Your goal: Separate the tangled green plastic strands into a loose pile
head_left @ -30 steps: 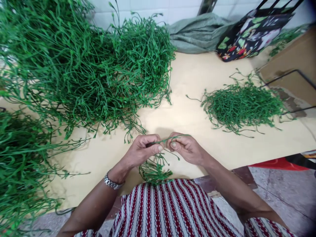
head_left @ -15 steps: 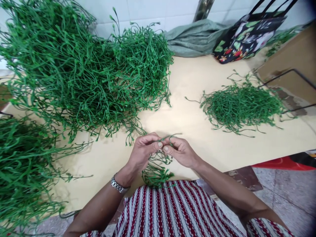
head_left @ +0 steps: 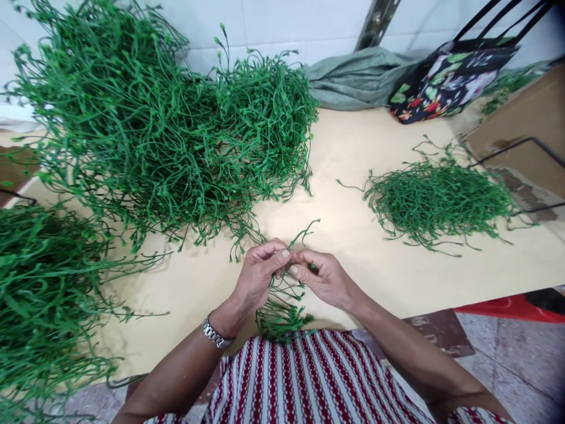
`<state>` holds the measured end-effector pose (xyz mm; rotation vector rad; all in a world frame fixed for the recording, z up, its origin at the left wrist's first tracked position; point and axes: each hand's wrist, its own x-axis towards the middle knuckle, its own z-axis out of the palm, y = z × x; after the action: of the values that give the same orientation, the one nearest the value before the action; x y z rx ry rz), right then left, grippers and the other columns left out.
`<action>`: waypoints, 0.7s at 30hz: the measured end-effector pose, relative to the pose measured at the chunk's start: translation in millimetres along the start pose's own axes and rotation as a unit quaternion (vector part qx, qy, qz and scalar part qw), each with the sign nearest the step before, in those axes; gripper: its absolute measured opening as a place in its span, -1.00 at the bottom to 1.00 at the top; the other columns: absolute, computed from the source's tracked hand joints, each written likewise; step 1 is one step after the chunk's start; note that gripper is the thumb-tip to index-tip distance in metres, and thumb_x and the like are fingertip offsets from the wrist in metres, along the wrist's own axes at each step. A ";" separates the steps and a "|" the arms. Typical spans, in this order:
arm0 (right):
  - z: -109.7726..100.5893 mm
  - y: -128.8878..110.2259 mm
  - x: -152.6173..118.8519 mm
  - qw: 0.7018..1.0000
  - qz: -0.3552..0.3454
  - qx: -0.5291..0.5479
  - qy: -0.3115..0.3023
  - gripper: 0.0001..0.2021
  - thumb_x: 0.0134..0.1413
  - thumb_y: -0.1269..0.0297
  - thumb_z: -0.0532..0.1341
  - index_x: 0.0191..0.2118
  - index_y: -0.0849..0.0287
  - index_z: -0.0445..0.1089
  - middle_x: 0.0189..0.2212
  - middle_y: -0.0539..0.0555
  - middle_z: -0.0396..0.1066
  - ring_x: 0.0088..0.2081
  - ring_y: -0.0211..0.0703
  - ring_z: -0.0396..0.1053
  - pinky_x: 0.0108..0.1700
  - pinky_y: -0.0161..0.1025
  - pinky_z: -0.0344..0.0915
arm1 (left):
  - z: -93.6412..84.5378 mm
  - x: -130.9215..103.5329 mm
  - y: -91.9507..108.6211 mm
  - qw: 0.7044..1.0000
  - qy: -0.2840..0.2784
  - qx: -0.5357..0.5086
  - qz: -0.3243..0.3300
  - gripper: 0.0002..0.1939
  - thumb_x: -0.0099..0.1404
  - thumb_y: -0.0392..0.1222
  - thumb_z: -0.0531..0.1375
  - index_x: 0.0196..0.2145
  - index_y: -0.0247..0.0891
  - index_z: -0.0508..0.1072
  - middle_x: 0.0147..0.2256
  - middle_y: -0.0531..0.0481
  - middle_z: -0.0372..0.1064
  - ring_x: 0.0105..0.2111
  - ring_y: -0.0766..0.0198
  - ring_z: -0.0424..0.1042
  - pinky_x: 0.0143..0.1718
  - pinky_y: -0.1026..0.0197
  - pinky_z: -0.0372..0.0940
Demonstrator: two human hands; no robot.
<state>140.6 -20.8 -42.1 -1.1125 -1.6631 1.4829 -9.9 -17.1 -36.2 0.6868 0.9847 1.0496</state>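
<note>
My left hand (head_left: pixel 265 268), with a metal watch (head_left: pixel 215 333) on its wrist, pinches a thin green plastic stem (head_left: pixel 304 232) between thumb and fingers; its forked tip points up and away from me. Right beside it, my right hand (head_left: pixel 326 278) is closed in a pinch, its fingertips almost touching the left ones. A bit of green shows inside its curled fingers; the exact spot of its grip is hidden. Under both hands, against the table's near edge, lies a small bunch of green stems with budded ends (head_left: pixel 282 318).
A large heap of green stems (head_left: pixel 176 135) fills the back left, with another pile (head_left: pixel 39 294) at the left edge. To the right lies a smaller pile (head_left: pixel 441 200) by a cardboard box (head_left: pixel 529 129). A floral bag (head_left: pixel 445 82) and grey-green cloth (head_left: pixel 357 79) rest against the tiled wall.
The held stem's tip now stands more upright, where it lay flatter before. My right fingertips have shifted slightly on it. The whole view has moved a little.
</note>
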 end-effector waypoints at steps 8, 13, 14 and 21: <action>2.4 -4.7 0.4 0.999 -0.002 -0.051 0.005 -0.72 0.17 0.16 0.02 -0.42 0.23 0.32 -0.55 -0.02 0.24 -0.53 -0.32 0.14 -0.48 -0.38 0.11 | 2.2 -3.7 -3.3 0.999 0.014 0.033 0.022 -0.76 0.03 -0.09 0.28 -0.53 -0.35 0.39 -0.61 0.12 0.17 -0.66 0.51 0.05 -0.65 0.38 -0.04; -3.8 -7.2 6.8 0.990 -0.062 -0.123 0.030 -0.75 0.17 0.23 0.01 -0.44 0.20 0.31 -0.57 -0.01 0.27 -0.52 -0.28 0.20 -0.44 -0.36 0.14 | -4.4 -2.2 2.4 0.991 -0.081 0.108 0.011 -0.72 0.11 -0.02 0.20 -0.45 -0.29 0.26 -0.67 0.18 0.08 -0.68 0.47 0.03 -0.64 0.37 -0.03; -4.5 -8.6 7.5 0.989 -0.068 -0.128 0.029 -0.76 0.17 0.25 0.01 -0.44 0.21 0.30 -0.58 -0.01 0.26 -0.52 -0.29 0.20 -0.45 -0.37 0.13 | -4.5 -2.9 5.6 0.988 -0.096 0.119 0.008 -0.72 0.11 -0.02 0.19 -0.45 -0.28 0.24 -0.67 0.18 0.06 -0.68 0.47 0.01 -0.64 0.37 -0.04; -15.8 -7.5 11.4 0.979 -0.123 -0.160 -0.018 -0.80 0.06 0.32 0.01 -0.54 0.21 0.21 -0.60 -0.04 0.20 -0.55 -0.34 0.16 -0.48 -0.42 0.09 | -4.6 3.2 24.0 0.922 -0.127 0.365 0.022 -0.69 0.08 -0.11 0.17 -0.62 -0.25 0.10 -0.60 0.13 -0.07 -0.55 0.38 -0.01 -0.53 0.33 -0.03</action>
<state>148.3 -3.6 -33.0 -1.0016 -2.0332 1.1114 -22.8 -5.3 -18.9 1.4233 1.1322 0.5826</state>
